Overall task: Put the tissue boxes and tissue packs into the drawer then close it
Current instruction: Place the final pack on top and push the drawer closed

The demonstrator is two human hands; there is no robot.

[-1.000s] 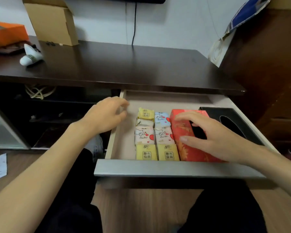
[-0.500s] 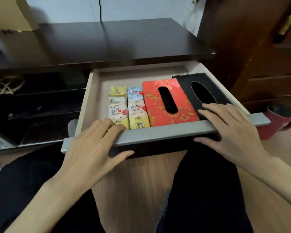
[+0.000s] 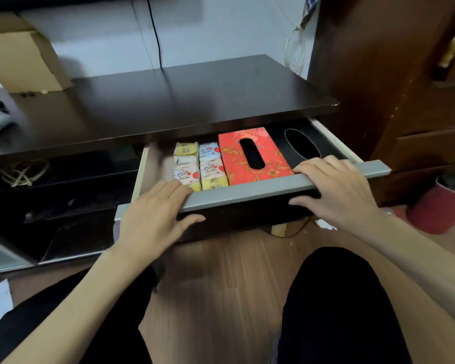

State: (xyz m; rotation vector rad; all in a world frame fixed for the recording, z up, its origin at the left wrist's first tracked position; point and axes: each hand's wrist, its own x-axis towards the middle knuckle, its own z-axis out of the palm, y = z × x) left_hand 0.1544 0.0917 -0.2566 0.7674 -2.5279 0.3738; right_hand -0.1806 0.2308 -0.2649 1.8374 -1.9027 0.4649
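The drawer point(image 3: 247, 191) stands partly open under the dark tabletop, its grey front rail facing me. Inside lie several small tissue packs point(image 3: 197, 165) in two rows at the left, a red patterned tissue box point(image 3: 237, 158) in the middle and a black tissue box point(image 3: 323, 143) at the right. My left hand point(image 3: 153, 219) rests flat on the left end of the rail, fingers over the top and thumb against the drawer's front. Over the right part of the rail lies my right hand point(image 3: 336, 190), fingers spread on top and thumb on the front face.
The dark tabletop point(image 3: 184, 101) overhangs the back of the drawer. A cardboard box point(image 3: 24, 61) sits on it at the left. A dark wooden cabinet point(image 3: 405, 74) stands close on the right, with a red cup point(image 3: 439, 206) on the floor. My knees are below the drawer.
Both hands left the drawer's inside and came to its front rail. The drawer has slid further in under the tabletop, hiding the back ends of the boxes and packs.
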